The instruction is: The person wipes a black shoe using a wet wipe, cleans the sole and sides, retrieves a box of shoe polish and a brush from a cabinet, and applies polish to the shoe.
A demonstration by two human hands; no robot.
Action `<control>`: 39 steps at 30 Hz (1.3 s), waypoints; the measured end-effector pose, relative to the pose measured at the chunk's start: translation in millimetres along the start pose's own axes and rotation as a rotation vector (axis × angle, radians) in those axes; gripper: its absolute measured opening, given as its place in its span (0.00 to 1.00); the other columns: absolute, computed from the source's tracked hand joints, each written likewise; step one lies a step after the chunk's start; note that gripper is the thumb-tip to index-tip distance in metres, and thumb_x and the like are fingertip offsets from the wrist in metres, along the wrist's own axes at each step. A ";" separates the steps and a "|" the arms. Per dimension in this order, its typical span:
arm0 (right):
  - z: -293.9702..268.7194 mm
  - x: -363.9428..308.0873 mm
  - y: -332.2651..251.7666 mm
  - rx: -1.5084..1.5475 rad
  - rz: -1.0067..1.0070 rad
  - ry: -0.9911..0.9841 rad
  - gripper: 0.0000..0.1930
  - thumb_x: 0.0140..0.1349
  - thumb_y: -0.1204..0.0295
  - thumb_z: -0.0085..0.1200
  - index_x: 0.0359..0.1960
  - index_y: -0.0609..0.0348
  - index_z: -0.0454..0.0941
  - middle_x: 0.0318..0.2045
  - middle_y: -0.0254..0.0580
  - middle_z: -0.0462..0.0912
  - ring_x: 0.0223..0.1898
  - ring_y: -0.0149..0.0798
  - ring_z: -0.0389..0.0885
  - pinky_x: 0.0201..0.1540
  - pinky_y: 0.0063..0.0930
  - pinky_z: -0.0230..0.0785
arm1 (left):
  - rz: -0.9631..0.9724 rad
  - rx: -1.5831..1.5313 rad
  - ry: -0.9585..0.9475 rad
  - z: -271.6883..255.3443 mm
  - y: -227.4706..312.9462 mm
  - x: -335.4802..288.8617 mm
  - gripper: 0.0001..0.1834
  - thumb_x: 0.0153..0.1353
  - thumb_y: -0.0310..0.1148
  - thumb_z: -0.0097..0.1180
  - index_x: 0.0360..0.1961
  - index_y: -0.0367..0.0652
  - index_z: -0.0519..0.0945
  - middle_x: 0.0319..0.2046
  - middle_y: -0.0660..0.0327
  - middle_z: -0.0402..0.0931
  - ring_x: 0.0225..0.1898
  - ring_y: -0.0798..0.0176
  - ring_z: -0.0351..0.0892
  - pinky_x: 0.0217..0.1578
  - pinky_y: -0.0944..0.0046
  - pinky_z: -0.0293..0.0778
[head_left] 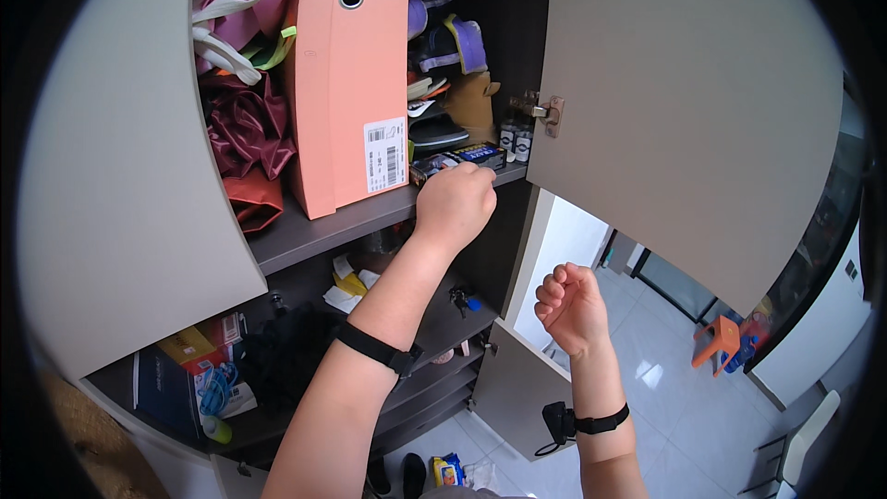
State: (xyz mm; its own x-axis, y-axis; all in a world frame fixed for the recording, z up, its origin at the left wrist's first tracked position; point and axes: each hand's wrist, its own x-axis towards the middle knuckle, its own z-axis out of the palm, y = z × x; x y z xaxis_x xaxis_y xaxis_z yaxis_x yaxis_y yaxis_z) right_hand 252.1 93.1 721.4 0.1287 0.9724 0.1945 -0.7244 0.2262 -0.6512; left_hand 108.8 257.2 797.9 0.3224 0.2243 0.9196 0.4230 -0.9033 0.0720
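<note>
My left hand (pixel 455 206) is closed at the front edge of the upper cabinet shelf. Its fingertips are hidden behind the knuckles, so what they hold, if anything, does not show. Just beyond it a small black printed box (pixel 480 155) lies on the shelf, partly covered by the hand. Left of the hand stands a tall salmon-pink shoe box (pixel 356 74) with a white label and a round metal-rimmed hole. My right hand (pixel 570 307) hangs in the air below the right cabinet door, fingers curled in, with nothing visible in them.
Two open doors, a left one (pixel 120 157) and a right one (pixel 693 102), flank the shelves. Small jars (pixel 515 141), a dark shoe (pixel 437 132) and maroon bags (pixel 245 125) crowd the upper shelf. Keys (pixel 462 300) lie below. An orange stool (pixel 717 342) stands on the floor.
</note>
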 end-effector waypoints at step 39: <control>61.9 170.5 -36.7 -1.109 -0.285 0.308 0.17 0.61 0.61 0.55 0.41 0.64 0.75 0.17 0.36 0.76 0.15 0.28 0.73 0.17 0.23 0.69 | 0.027 -0.005 -0.099 -0.3 0.6 4.0 0.05 0.47 0.31 0.57 0.25 0.44 0.82 0.22 0.56 0.75 0.26 0.50 0.77 0.29 0.55 0.73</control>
State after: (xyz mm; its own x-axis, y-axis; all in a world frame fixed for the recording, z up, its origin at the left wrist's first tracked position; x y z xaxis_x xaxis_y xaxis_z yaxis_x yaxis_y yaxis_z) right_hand 258.7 247.0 823.9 0.4579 0.8175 0.3492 0.3202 0.2148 -0.9227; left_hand 110.0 257.4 801.7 0.4154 0.2346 0.8789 0.4090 -0.9112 0.0499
